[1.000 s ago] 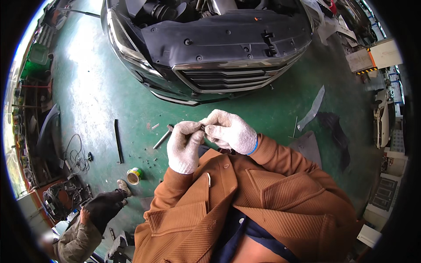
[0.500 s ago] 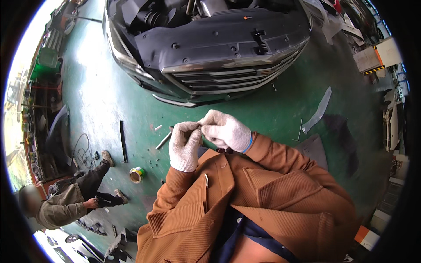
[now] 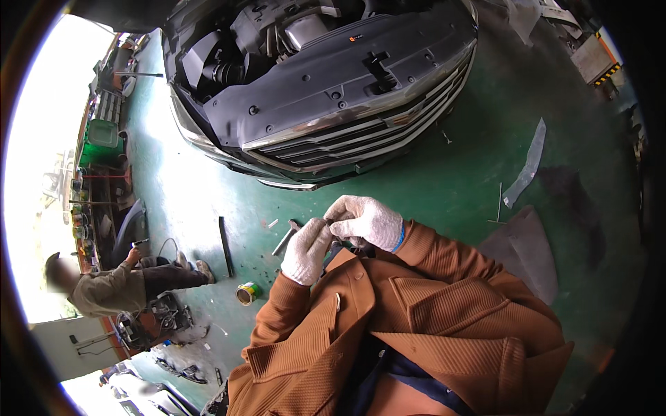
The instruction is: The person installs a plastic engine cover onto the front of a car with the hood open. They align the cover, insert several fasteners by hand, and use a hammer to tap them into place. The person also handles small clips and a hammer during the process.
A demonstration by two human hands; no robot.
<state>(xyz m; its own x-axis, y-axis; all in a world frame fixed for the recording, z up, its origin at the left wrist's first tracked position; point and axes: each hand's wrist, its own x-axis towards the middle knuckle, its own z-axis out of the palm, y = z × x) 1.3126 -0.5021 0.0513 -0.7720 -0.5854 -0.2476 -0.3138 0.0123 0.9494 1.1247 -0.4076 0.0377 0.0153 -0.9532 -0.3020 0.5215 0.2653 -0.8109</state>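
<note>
Both my hands wear white knit gloves and meet in front of my chest. My left hand (image 3: 307, 251) is closed, thumb and fingers pinched together. Just above and to its right, my right hand (image 3: 368, 222) is closed too, its fingertips against the left ones. A small dark piece (image 3: 329, 222) shows between the fingertips, too little of it visible to name. Beyond them stands a car (image 3: 319, 104) with its hood up, a black plastic cover (image 3: 291, 104) lying over the front above the grille (image 3: 347, 136).
On the green floor (image 3: 416, 170) lie a hammer (image 3: 284, 237), a dark strip (image 3: 226, 246) and a can (image 3: 248, 293). To the right are a clear plastic strip (image 3: 527, 166) and a grey mat (image 3: 524, 249). Another person (image 3: 121, 288) stands at left near shelves (image 3: 104, 187).
My view has swung, so the car sits further left and tilted. My hands stay pinched together, slightly lower and to the right. The other person has turned and raised a hand holding something.
</note>
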